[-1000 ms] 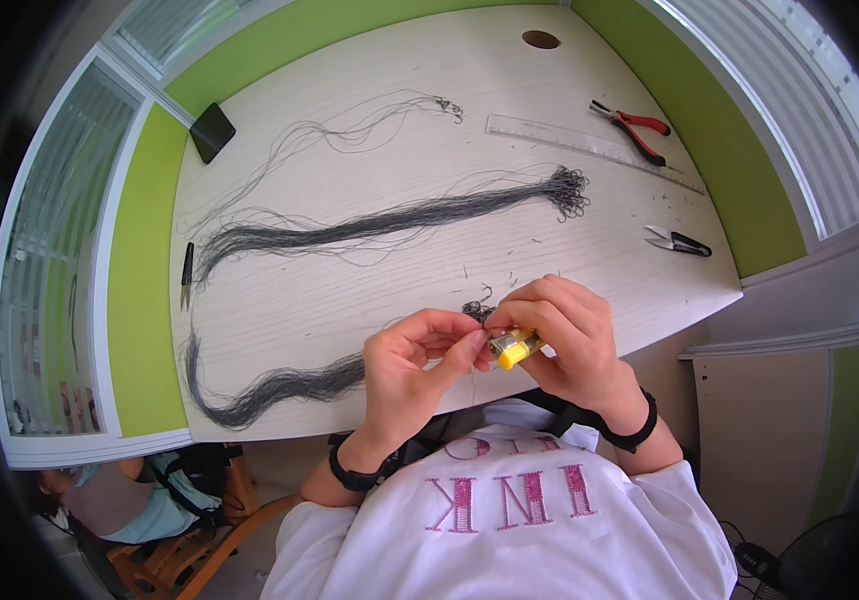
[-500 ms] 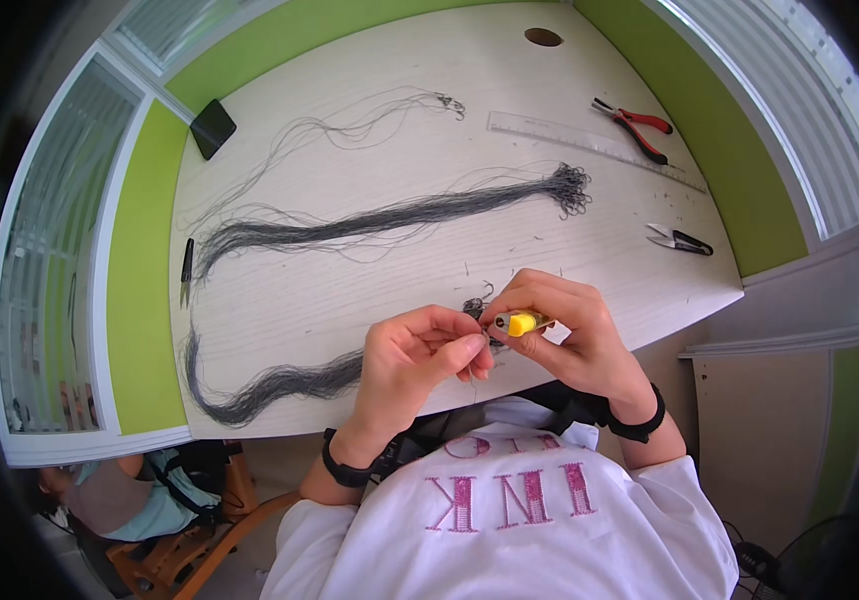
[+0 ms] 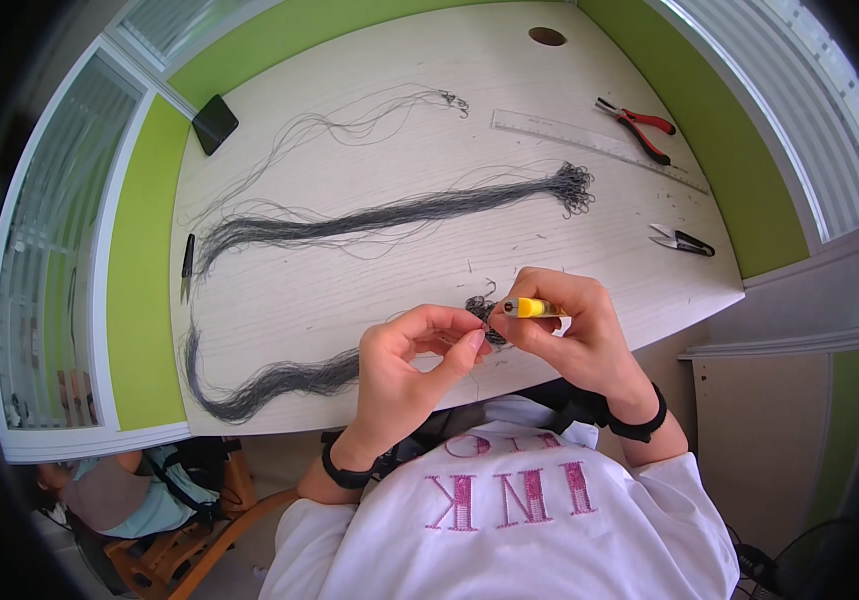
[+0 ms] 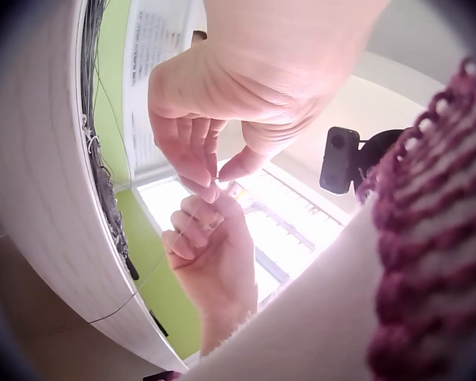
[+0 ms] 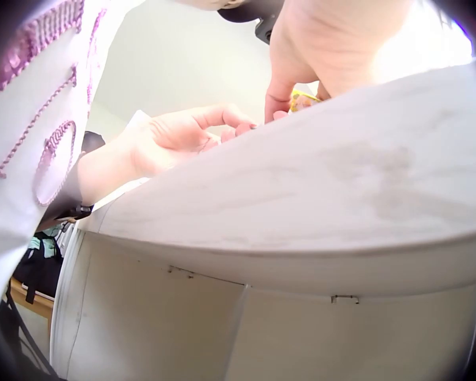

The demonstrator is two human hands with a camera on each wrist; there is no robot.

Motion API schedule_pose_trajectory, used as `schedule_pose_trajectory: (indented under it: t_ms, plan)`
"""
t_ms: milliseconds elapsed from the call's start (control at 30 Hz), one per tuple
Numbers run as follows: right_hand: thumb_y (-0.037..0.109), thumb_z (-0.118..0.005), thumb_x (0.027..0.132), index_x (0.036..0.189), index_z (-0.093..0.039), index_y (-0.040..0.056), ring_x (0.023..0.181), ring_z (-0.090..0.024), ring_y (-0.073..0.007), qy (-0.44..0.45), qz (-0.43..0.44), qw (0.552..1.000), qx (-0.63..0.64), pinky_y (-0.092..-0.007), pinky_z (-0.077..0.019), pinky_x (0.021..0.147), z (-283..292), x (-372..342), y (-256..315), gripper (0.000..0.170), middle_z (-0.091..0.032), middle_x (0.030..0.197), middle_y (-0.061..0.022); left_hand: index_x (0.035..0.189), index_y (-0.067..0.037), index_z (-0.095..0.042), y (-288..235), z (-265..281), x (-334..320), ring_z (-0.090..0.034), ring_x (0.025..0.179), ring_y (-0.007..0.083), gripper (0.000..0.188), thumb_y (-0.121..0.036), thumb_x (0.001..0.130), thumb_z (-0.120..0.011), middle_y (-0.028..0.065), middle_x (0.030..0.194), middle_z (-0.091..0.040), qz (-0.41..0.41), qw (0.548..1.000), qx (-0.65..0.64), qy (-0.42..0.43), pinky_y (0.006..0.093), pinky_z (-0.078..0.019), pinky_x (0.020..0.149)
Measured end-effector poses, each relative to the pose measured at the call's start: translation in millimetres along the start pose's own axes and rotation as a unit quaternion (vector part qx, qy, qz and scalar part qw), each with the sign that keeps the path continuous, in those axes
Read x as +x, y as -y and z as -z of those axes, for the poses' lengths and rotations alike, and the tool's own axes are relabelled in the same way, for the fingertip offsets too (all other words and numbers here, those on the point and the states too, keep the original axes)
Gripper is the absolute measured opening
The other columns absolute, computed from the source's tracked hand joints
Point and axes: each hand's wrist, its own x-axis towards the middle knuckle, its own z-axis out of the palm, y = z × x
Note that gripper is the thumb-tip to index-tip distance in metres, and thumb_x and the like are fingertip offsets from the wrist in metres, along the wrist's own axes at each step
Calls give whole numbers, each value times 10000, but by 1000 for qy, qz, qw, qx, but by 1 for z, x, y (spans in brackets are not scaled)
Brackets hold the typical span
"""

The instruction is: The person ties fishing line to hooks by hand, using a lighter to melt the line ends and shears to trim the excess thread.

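Note:
In the head view the left hand [image 3: 411,362] pinches something tiny between thumb and forefinger, too small to make out; a thin line hangs below. Its fingertips meet those of the right hand [image 3: 579,335], whose fingers curl round a small yellow and clear tool [image 3: 534,308]. Just behind the fingertips lies a cluster of dark hooks [image 3: 479,303], partly hidden, and a bundle of dark lines [image 3: 284,385] runs left from behind the left hand. The left wrist view shows both hands' fingertips together; in the right wrist view the table edge hides part of them.
Across the table [image 3: 389,285] lie a long bundle of hooked lines [image 3: 379,220], a thinner bunch [image 3: 324,128], a clear ruler [image 3: 589,143], red-handled pliers [image 3: 641,132], thread snips [image 3: 682,241], a black-handled tool [image 3: 188,262] at the left edge and a black object [image 3: 214,125].
The right hand has turned the yellow tool from pointing down toward the body to lying nearly level, a little higher. The left hand keeps its pinch and has shifted only slightly.

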Motion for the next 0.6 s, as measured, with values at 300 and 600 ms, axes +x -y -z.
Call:
schedule_pose_trajectory:
  t_ms: [300,600]
  plan:
    - [41,-592,764,791,-585,-12,622,-536,-86,1,-13,999,-32,-221,-418,553,-1,-1,4,59,-601,697,-44,812,-1,-619,4,-4,-2,-611,636,98,76,-4,741,-645,57,703,-641,-136,970,192,-60,223,-484,581]
    - [58,-634,732,706,-557,22,541,-376,-52,-28,-13,999,-43,-211,-269,476,-5,-2,6,89,-483,611,23,779,-7,-596,2,-6,-1,-612,591,136,100,21,706,-658,72,671,-618,-205,938,273,-61,233,-493,555]
